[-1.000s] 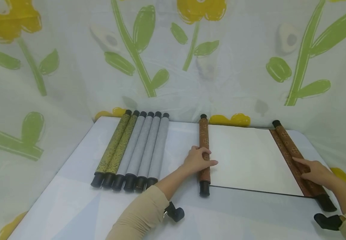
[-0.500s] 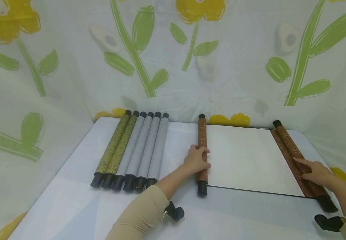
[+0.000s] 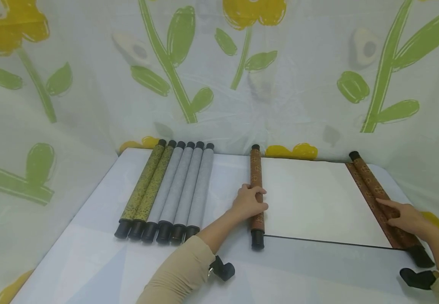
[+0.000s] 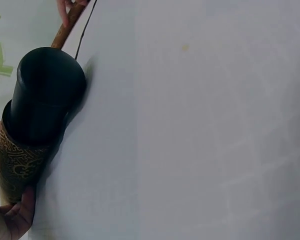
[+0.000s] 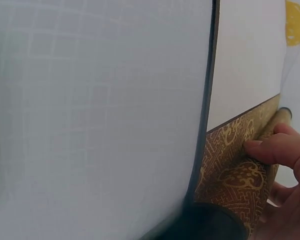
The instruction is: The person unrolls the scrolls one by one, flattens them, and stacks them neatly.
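Brown brocade is covering both rollers of a scroll (image 3: pixel 314 202) lying open on the right side of the pale table (image 3: pixel 310 274), its white sheet facing up. The left hand (image 3: pixel 249 202) is gripping the left roller (image 3: pixel 256 169); the right hand (image 3: pixel 407 218) is gripping the right roller (image 3: pixel 369 179). Loosening either grip might be letting a roller curl inward; uneven pulling might be skewing the sheet. The right roller is lying near the table's edge, so moving further could be risking overhang. Leftward, two green-yellow rolls (image 3: pixel 143 181) and four grey rolls (image 3: pixel 190 185) are limiting room; behind, a floral curtain (image 3: pixel 303 93) is hanging.
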Available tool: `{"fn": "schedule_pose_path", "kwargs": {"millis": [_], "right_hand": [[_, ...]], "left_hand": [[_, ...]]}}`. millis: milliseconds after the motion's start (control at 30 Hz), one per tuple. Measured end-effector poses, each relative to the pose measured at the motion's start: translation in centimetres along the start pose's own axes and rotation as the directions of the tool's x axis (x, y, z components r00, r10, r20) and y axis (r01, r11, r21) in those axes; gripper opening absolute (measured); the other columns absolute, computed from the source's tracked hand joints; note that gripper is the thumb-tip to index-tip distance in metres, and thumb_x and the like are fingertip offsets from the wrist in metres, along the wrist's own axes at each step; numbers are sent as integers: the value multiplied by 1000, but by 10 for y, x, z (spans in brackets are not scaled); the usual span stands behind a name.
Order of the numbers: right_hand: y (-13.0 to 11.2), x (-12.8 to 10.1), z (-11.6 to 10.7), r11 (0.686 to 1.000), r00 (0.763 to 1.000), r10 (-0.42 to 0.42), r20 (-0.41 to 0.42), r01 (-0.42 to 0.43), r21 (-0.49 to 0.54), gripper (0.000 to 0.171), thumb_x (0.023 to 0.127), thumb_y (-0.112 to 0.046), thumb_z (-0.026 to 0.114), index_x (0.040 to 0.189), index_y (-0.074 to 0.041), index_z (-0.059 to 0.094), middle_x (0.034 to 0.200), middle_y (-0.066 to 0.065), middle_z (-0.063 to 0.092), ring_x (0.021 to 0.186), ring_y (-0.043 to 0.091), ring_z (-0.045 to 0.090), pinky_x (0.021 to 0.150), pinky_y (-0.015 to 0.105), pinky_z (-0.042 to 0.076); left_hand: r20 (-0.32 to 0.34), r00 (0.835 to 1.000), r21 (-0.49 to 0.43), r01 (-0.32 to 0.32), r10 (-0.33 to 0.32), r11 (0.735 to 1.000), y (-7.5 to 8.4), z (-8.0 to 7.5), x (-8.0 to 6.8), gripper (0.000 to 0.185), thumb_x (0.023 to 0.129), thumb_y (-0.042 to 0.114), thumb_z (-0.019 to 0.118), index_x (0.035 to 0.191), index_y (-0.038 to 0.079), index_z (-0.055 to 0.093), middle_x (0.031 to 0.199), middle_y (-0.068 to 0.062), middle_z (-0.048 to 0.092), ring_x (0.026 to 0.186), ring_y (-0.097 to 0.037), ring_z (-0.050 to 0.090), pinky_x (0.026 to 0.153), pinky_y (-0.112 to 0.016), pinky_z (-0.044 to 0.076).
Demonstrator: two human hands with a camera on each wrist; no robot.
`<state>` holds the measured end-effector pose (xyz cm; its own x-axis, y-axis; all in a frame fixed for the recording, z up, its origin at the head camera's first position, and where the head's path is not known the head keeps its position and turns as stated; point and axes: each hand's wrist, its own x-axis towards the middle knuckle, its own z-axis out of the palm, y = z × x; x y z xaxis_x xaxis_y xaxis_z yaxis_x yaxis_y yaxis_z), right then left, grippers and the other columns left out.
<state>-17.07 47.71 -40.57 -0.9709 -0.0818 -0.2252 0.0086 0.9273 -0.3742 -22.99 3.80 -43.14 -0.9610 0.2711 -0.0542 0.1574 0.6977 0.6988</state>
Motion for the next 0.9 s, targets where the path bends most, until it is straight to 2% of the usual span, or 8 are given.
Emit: {"fn": "schedule_pose_path", "kwargs": {"millis": [200, 333, 500, 533, 700, 767, 800, 900], "right_hand": [[4, -1, 1, 1000, 1000, -2, 0, 2, 11, 70, 81, -2, 56, 141, 10, 23, 125, 54, 26, 102, 62, 40, 75, 60, 44], [4, -2, 0, 1000, 1000, -4, 3, 4, 16, 70, 81, -3, 57, 141, 10, 23, 125, 54, 26, 104, 64, 38, 76, 62, 43], [1, -3, -1, 1000, 1000, 3, -4, -3, 11, 70, 81, -1, 57, 141, 10, 23, 124, 54, 27, 96, 56, 46, 73, 56, 46], [0, -3, -1, 1000, 1000, 1, -5, 0, 11, 69, 81, -1, 56, 140, 11, 23, 123, 54, 27, 91, 51, 48, 71, 52, 46], [1, -4, -1, 1000, 1000, 0, -4, 0, 12, 66, 81, -1, 56, 138, 13, 24, 123, 54, 28, 82, 39, 46, 66, 44, 43], [2, -4, 0, 1000, 1000, -3, -6, 3, 15, 68, 81, -1, 56, 139, 12, 24, 123, 54, 28, 82, 39, 46, 66, 43, 43], [3, -4, 0, 1000, 1000, 2, -15, -2, 8, 70, 81, -2, 56, 142, 7, 24, 123, 53, 29, 81, 36, 47, 65, 41, 43], [5, -3, 0, 1000, 1000, -7, -19, 7, 12, 69, 80, -1, 56, 141, 10, 24, 122, 54, 29, 79, 34, 46, 64, 40, 40]], "left_hand": [[-13, 999, 38, -29, 30, 999, 1, 1, -2, 50, 73, 41, 78, 116, 22, 62, 132, -18, 43, 115, -28, 47, 80, -40, 49], [-15, 999, 39, -34, 34, 999, 1, -2, -2, 49, 71, 31, 81, 115, 19, 61, 128, -19, 44, 110, -28, 49, 78, -38, 50], [-27, 999, 54, -36, 37, 998, 1, -6, 0, 46, 71, 21, 79, 112, 17, 61, 124, -19, 46, 106, -28, 51, 76, -37, 51], [-27, 999, 52, -36, 37, 998, 1, -6, 0, 45, 71, 21, 78, 112, 16, 61, 125, -19, 45, 106, -28, 51, 77, -37, 51], [-14, 999, 37, -29, 30, 999, -1, -6, 1, 43, 73, 22, 76, 114, 17, 62, 127, -19, 45, 108, -28, 50, 78, -36, 51], [-9, 1000, 34, -22, 23, 999, -1, -7, 1, 43, 74, 22, 75, 115, 18, 62, 128, -19, 44, 109, -28, 49, 78, -37, 51], [-7, 1000, 33, -17, 18, 999, -1, -7, 1, 43, 74, 22, 74, 116, 18, 63, 129, -19, 44, 110, -28, 49, 79, -37, 51], [2, 1000, 37, -8, 8, 999, 0, -8, 1, 44, 75, 23, 73, 119, 18, 64, 131, -20, 43, 112, -29, 47, 80, -38, 51]]}}
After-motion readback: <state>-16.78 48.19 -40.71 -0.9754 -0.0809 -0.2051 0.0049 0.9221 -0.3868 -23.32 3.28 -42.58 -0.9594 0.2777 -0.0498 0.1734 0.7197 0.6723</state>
